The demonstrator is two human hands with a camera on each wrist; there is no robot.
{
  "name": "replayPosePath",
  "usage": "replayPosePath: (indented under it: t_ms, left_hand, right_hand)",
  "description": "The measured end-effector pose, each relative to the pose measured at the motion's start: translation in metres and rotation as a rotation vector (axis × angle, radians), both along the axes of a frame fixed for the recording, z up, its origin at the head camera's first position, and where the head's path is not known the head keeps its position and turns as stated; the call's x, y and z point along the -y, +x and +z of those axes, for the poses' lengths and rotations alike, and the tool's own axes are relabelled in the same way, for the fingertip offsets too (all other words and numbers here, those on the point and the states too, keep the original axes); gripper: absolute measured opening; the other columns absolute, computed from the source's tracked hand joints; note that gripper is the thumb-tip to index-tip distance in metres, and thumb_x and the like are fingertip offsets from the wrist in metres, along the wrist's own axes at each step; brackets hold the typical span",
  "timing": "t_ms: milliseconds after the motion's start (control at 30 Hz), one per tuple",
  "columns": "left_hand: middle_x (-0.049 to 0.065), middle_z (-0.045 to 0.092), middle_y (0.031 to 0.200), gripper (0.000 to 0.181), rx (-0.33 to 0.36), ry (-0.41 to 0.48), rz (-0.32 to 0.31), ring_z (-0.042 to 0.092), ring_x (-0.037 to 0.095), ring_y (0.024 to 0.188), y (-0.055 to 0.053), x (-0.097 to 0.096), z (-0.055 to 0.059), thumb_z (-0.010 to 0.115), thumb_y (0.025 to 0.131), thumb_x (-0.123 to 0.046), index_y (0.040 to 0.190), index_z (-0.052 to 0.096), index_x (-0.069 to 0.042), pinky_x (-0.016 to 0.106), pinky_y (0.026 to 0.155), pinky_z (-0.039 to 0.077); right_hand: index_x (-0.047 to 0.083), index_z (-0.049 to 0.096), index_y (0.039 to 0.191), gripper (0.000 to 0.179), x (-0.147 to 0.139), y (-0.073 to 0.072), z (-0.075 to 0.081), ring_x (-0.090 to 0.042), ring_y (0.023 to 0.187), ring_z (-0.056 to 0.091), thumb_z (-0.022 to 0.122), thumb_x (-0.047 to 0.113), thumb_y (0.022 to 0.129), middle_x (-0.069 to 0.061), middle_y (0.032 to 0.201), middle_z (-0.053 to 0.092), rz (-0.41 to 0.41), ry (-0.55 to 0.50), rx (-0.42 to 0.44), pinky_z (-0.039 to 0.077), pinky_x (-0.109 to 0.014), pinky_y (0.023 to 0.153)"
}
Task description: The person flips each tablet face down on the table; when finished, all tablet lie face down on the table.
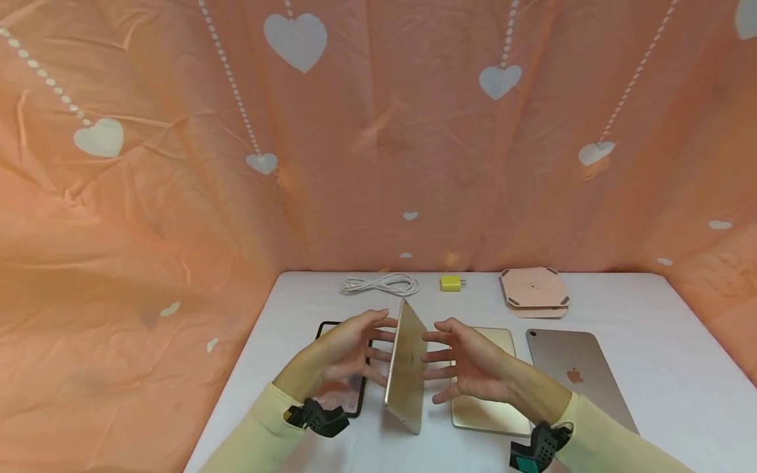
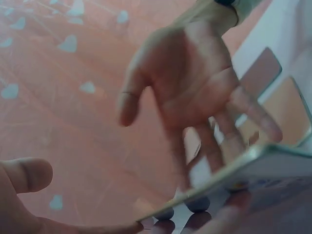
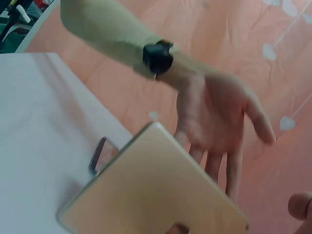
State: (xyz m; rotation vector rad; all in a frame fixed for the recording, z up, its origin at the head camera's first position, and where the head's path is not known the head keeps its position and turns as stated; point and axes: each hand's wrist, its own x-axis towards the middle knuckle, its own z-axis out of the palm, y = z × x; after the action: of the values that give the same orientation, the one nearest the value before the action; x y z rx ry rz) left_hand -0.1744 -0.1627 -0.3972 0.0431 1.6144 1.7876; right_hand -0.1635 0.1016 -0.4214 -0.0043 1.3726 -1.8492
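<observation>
A gold tablet (image 1: 407, 371) stands upright on edge between the two hands, its gold back towards the right. My left hand (image 1: 349, 348) has its fingers spread and extended, fingertips against the screen side; in the left wrist view they reflect in the glossy tablet screen (image 2: 273, 183). On the other side my right hand (image 1: 476, 362), fingers also spread and nearly straight, has its fingertips at the tablet's back. Neither hand curls round it. Partly hidden behind the left hand lies a black-rimmed tablet (image 1: 338, 396). Beneath the right hand lies another gold tablet (image 1: 487, 415), face down.
A grey tablet (image 1: 572, 368) with an apple logo lies at the right. Along the back of the white table (image 1: 639, 315) are a coiled white cable (image 1: 384, 284), a yellow charger plug (image 1: 451, 283) and a pink eight-sided plate (image 1: 535, 288). An orange curtain (image 1: 378, 144) hangs behind.
</observation>
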Motion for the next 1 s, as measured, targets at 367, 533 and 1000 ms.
replayPosePath:
  t_ms: [367, 533, 1000]
  left_hand:
    - [0.036, 0.028, 0.166, 0.082, 0.038, -0.028, 0.106, 0.049, 0.054, 0.143, 0.006, 0.020, -0.020, 0.044, 0.111, -0.053, 0.169, 0.022, 0.001, 0.086, 0.109, 0.042]
    - [0.031, 0.040, 0.156, 0.077, 0.059, -0.058, 0.198, 0.053, 0.046, 0.135, 0.006, 0.013, -0.035, 0.045, 0.111, -0.052, 0.162, 0.032, 0.004, 0.082, 0.106, 0.047]
    - [0.015, 0.046, 0.120, 0.064, 0.030, -0.239, 0.284, 0.054, 0.035, 0.113, 0.007, 0.003, -0.049, 0.053, 0.108, -0.050, 0.144, 0.044, 0.003, 0.055, 0.093, 0.059]
  right_hand:
    - [-0.005, 0.013, 0.166, 0.089, 0.003, -0.010, -0.035, -0.065, 0.152, 0.028, 0.049, 0.051, 0.107, -0.038, 0.167, 0.023, -0.178, 0.118, 0.104, 0.032, -0.087, 0.116]
    - [-0.008, 0.017, 0.164, 0.089, 0.013, -0.008, -0.041, -0.055, 0.141, 0.034, 0.050, 0.051, 0.107, -0.032, 0.158, 0.030, -0.215, 0.156, 0.084, 0.037, -0.078, 0.118]
    - [0.000, 0.045, 0.134, 0.052, 0.035, 0.002, -0.047, -0.036, 0.113, 0.043, 0.059, 0.036, 0.101, -0.013, 0.120, 0.038, -0.289, 0.315, -0.029, 0.050, -0.051, 0.096]
